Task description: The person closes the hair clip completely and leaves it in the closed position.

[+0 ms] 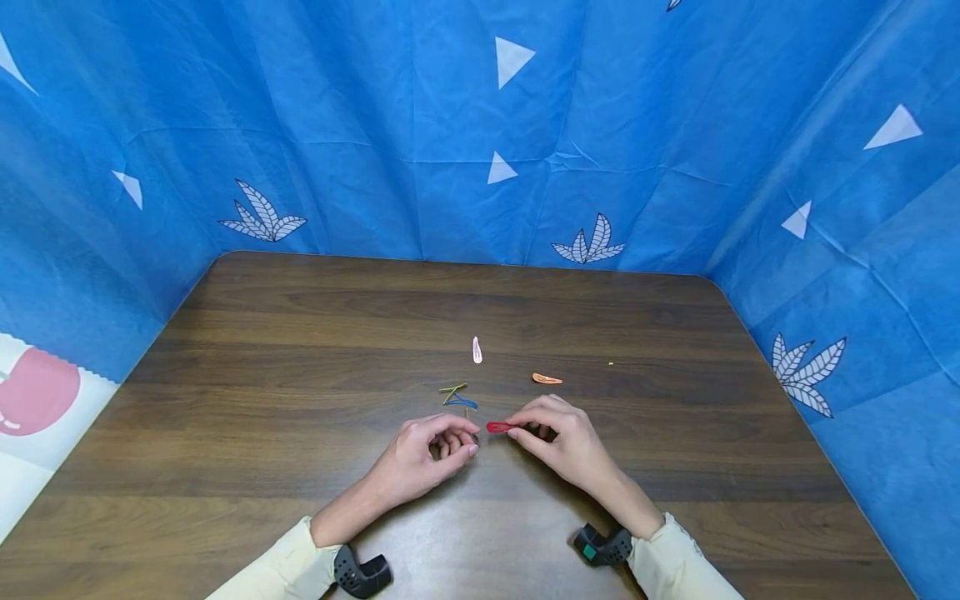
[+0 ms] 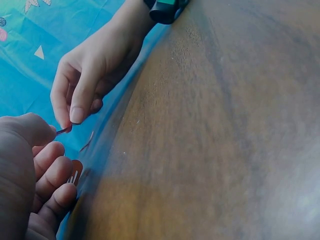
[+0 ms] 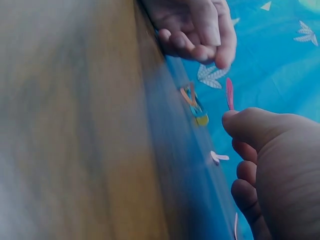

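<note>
My right hand [image 1: 562,437] pinches one end of a red snap hair clip [image 1: 497,427] between thumb and forefinger, just above the table. In the right wrist view the red clip [image 3: 230,94] points up from the thumb toward the other hand. Close to the clip's free end is my left hand [image 1: 427,454], its fingers loosely bent and nothing visible held in them. Just beyond the left fingertips lie a blue hair clip [image 1: 461,402] and a yellow one [image 1: 453,388], close together. In the left wrist view an orange clip [image 2: 76,170] is partly hidden behind the left fingers.
Farther back on the wooden table [image 1: 337,333] lies a pale pink hair clip [image 1: 477,350]. An orange clip [image 1: 547,379] lies beyond the right hand, and a tiny yellow bit [image 1: 611,363] farther right. A blue patterned curtain [image 1: 420,125] surrounds the table's far edges.
</note>
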Demonstrator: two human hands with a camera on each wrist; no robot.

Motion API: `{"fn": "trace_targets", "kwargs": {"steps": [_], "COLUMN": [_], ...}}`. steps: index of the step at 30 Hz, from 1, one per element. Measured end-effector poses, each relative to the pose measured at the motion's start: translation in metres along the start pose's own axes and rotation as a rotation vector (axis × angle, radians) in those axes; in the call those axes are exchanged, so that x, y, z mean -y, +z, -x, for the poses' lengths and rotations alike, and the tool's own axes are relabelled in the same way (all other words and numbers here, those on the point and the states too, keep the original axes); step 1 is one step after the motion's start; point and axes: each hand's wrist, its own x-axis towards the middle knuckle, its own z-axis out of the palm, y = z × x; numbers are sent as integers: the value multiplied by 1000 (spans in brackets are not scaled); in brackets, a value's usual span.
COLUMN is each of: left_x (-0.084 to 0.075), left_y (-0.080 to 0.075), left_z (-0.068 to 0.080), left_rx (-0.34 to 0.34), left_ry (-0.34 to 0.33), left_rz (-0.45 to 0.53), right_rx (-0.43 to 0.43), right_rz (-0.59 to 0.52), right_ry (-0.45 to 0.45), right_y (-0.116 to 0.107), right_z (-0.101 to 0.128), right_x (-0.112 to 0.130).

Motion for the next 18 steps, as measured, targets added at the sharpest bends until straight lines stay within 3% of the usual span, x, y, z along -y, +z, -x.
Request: {"fn": "trace_targets", "kwargs": {"steps": [18], "left_x": [0], "left_y": [-1], "left_z": [1], "left_rx": [5], "left_ry": [8], "left_rz": [10], "right_rx": [-69], "right_rz": [138], "right_ry": [68], "right_y": [-18], "right_z": [-2], "right_x": [-16]}}
